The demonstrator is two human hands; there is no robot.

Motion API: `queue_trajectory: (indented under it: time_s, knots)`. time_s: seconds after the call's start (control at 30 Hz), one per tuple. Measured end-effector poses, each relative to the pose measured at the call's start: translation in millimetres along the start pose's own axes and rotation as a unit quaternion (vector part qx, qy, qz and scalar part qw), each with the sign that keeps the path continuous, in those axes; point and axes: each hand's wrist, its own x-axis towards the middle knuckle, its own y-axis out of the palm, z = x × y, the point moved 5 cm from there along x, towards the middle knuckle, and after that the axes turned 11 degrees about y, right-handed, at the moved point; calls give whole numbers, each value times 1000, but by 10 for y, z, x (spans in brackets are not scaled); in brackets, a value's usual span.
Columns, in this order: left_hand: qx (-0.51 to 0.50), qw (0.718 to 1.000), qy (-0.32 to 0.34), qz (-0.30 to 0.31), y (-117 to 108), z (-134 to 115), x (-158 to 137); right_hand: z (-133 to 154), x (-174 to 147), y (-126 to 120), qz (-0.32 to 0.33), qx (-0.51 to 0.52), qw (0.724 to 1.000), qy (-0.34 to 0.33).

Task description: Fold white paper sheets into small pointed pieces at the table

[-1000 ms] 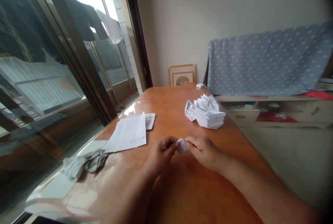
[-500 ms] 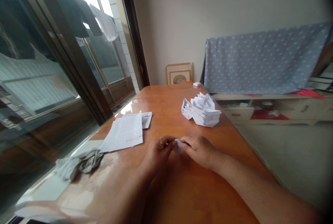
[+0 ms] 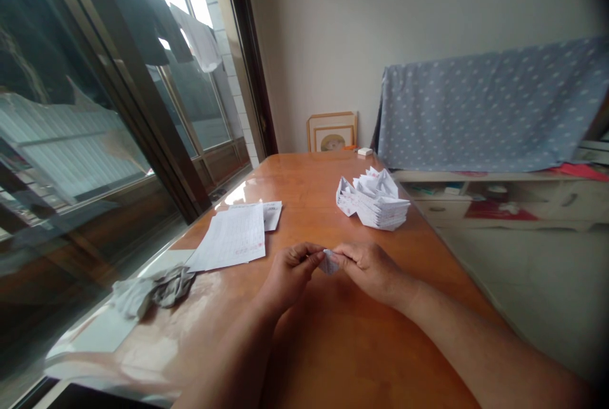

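Observation:
Between my two hands is a small folded piece of paper (image 3: 329, 263), whitish with faint markings, held just above the table. My left hand (image 3: 295, 269) pinches its left edge between thumb and fingers. On the other edge my right hand (image 3: 366, 267) pinches it the same way. Part of the paper is hidden behind the fingertips. Beyond my right hand stands a cluster of folded white paper pieces (image 3: 380, 206), nested together with pointed tips. To the left of my left hand lie flat sheets of lined paper (image 3: 233, 238) with printed and red marks.
Grey cloths (image 3: 171, 286) lie on the left side of the wooden table (image 3: 309, 187). A small white box (image 3: 365, 151) sits at the far end, near framed pictures (image 3: 332, 133). A dark-framed glass door runs along the left; a dotted blue cloth (image 3: 485, 111) hangs at the right.
The view has shifted slightly, so everything sits a little further right. Both hands keep their pinch on the folded paper, and a bit more of it shows between the fingers.

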Motion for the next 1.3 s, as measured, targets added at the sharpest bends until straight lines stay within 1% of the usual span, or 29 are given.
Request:
queue_trajectory:
  time_s: [0.27,0.47,0.63,0.73,0.83,0.9,0.97,1.07,1.17,1.23,1.3]
  knots:
    - [-47,999,-4,-19,6,-65,8,46,3,-27,-2,35,999,-1]
    - [-78,995,-20,-63,-31,-103,8,39,10,-39,-11,68,998,13]
    - [-108,987,-36,-112,-113,-71,15,31,12,-63,-49,106,993,32]
    - [-151,977,-42,-144,-149,-12,19,13,22,-94,-79,136,987,46]
    - [-231,960,-42,-151,-128,35,29,-30,43,-119,-97,189,975,71]
    - [-281,946,-39,-155,-106,47,36,-80,57,-113,-101,238,961,100]
    - [-308,935,-45,-168,-95,55,40,-136,69,-81,-97,289,943,132]
    - [-326,922,-61,-199,-101,73,43,-196,72,-25,-98,358,913,169]
    - [-340,912,-63,-222,-118,94,52,-213,63,19,-99,413,884,194]
    - [-346,908,-61,-227,-124,107,57,-209,59,40,-95,427,876,202]
    - [-341,911,-53,-223,-124,98,58,-207,61,47,-95,420,880,200]
